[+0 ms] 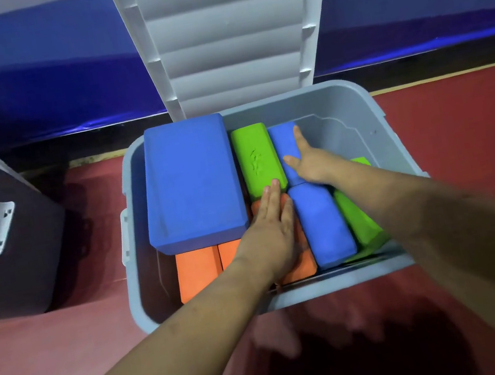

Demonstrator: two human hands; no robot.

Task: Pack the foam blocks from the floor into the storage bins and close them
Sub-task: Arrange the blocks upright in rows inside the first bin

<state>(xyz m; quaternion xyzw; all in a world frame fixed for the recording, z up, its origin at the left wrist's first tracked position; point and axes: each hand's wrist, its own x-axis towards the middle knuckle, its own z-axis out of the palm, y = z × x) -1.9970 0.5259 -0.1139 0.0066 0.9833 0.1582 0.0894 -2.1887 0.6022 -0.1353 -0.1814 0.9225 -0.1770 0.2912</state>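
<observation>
While the foam blocks [192, 180] are being settled in the grey bin [337, 283], a near orange block [300, 265] is being pressed by the flat left hand [269, 219] and a far blue block [284, 142] by the spread right hand [307, 162], nothing gripped, level pressure being advised so the lid [228, 43] shuts.

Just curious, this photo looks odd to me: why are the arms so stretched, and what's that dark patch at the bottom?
Head view: the wide-angle lens stretches the forearms, while the left hand and right hand look sharp; the dark patch on the red floor is probably the person's own shadow; glare streaks the base of the blue wall.
</observation>
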